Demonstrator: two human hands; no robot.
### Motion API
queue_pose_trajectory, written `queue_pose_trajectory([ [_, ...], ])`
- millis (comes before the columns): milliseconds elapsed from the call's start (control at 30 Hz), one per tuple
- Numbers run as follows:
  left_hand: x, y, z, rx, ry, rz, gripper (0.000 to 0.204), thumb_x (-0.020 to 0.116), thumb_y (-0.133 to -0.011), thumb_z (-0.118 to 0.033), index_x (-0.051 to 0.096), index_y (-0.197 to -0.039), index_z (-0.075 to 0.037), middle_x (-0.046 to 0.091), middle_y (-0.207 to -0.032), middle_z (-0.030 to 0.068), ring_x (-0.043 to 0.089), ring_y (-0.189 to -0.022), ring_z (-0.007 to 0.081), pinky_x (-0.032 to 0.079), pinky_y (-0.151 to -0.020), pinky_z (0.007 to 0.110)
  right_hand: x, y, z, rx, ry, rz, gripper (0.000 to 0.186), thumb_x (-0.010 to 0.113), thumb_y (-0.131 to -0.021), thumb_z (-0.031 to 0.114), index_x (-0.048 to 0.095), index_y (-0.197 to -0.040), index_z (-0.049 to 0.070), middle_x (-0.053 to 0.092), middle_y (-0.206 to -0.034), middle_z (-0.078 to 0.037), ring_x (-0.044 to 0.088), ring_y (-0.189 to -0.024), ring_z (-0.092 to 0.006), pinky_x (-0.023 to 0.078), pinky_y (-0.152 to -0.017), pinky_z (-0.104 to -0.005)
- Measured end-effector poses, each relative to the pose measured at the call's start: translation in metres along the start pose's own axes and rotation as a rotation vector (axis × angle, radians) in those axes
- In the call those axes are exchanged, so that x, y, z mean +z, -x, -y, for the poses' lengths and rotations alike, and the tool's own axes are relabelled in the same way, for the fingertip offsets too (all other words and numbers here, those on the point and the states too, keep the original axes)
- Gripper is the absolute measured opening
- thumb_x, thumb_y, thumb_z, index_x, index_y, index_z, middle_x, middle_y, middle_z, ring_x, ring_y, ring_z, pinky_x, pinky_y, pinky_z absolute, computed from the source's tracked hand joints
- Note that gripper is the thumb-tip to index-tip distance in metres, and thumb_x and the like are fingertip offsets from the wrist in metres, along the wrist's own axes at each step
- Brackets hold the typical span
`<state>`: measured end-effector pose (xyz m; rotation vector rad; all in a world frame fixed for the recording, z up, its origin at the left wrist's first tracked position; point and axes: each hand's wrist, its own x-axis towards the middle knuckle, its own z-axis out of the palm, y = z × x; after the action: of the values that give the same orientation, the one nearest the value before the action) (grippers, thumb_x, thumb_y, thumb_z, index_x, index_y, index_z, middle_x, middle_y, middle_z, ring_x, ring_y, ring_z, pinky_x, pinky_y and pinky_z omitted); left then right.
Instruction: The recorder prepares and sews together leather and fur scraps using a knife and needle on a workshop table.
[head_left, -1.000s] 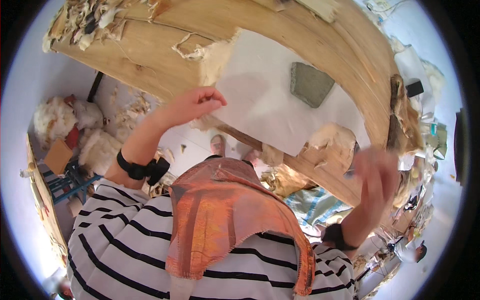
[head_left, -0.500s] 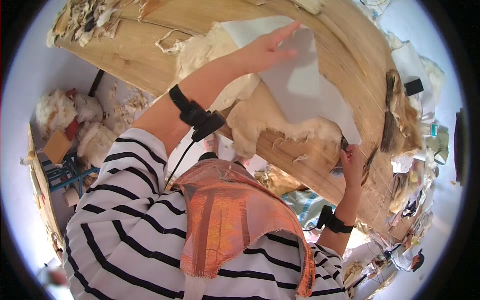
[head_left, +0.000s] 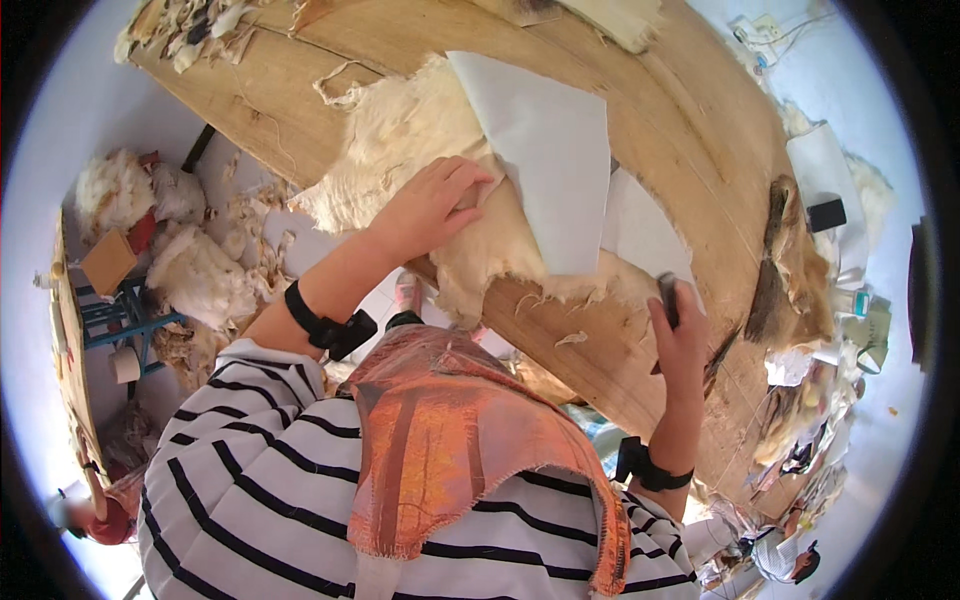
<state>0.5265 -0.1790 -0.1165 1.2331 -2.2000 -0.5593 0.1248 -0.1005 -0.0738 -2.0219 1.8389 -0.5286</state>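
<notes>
A cream fur pelt (head_left: 390, 120) lies across the wooden table (head_left: 700, 110) in front of me. On top of it rest a white pattern sheet (head_left: 555, 150) and a second pale piece (head_left: 640, 215) to its right, partly under it. My left hand (head_left: 435, 205) is closed at the pelt, its bent fingers gripping a fold beside the sheet's left edge. At the right end of the pale piece, my right hand (head_left: 685, 325) is closed around a small dark tool (head_left: 667, 290). Its working end is hidden.
Fur scraps (head_left: 190, 30) are heaped at the table's far left corner. A brown-and-black pelt (head_left: 790, 270) lies at the right edge. White fluffy bundles (head_left: 200, 275) sit on the left by a blue stand (head_left: 125, 325). Another person (head_left: 110, 510) is at lower left.
My left hand has drawn back from the far part of the white sheet to the pelt at the sheet's left edge. The sheet lies flatter. My right hand has shifted slightly nearer with the dark tool.
</notes>
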Motion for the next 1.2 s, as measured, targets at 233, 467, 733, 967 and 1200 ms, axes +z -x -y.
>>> queue_pose_trajectory([
  [233, -0.016, -0.018, 0.005, -0.314, 0.553, -0.058, 0.047, 0.065, -0.097, -0.011, 0.05, -0.141, -0.006, 0.059, -0.131, 0.0131, 0.06, -0.117, 0.0236, 0.053, -0.098, 0.037, 0.039, -0.092, 0.066, 0.141, -0.506, 0.177, 0.02, 0.067, -0.094, 0.011, 0.063, -0.112, 0.004, 0.058, -0.079, -0.007, 0.053, -0.07, -0.013, 0.047, -0.068, -0.0314],
  [467, -0.039, 0.006, 0.005, -0.66, 1.278, -0.103, 0.067, 0.042, -0.11, -0.049, 0.028, -0.16, -0.005, 0.047, -0.152, 0.0165, 0.052, -0.135, 0.0246, 0.049, -0.108, 0.042, 0.023, -0.079, 0.135, -0.256, -0.514, 0.452, 0.021, 0.065, -0.092, 0.006, 0.065, -0.112, 0.004, 0.059, -0.081, -0.007, 0.052, -0.069, -0.0138, 0.046, -0.065, -0.0299],
  [733, -0.085, 0.038, 0.063, -0.963, 0.836, -0.197, 0.07, 0.044, -0.107, -0.054, 0.029, -0.163, -0.013, 0.065, -0.131, 0.0106, 0.061, -0.115, 0.0167, 0.046, -0.101, 0.037, 0.059, -0.13, 0.125, -0.221, -0.167, 0.071, 0.027, 0.074, -0.089, 0.016, 0.059, -0.108, 0.005, 0.067, -0.115, -0.012, 0.066, -0.092, -0.0345, 0.053, -0.077, -0.0394],
  [967, -0.083, 0.037, 0.072, -0.579, 0.049, 0.026, 0.085, 0.073, -0.092, -0.029, 0.027, -0.162, -0.012, 0.07, -0.079, 0.0117, 0.069, -0.073, 0.0289, 0.054, -0.07, 0.04, 0.081, -0.145, 0.136, -0.173, 0.091, 0.143, 0.042, 0.084, -0.075, 0.024, 0.054, -0.1, 0.007, 0.05, -0.152, -0.007, 0.066, -0.105, -0.0341, 0.055, -0.078, -0.0442],
  [1200, -0.072, 0.036, 0.076, -0.573, -0.102, 0.062, 0.093, 0.077, -0.089, -0.027, 0.023, -0.164, -0.016, 0.061, -0.076, 0.0113, 0.064, -0.071, 0.03, 0.05, -0.068, 0.041, 0.059, -0.136, 0.123, -0.037, 0.217, 0.214, 0.05, 0.089, -0.067, 0.021, 0.053, -0.099, 0.009, 0.05, -0.15, -0.012, 0.066, -0.104, -0.0352, 0.054, -0.078, -0.0452],
])
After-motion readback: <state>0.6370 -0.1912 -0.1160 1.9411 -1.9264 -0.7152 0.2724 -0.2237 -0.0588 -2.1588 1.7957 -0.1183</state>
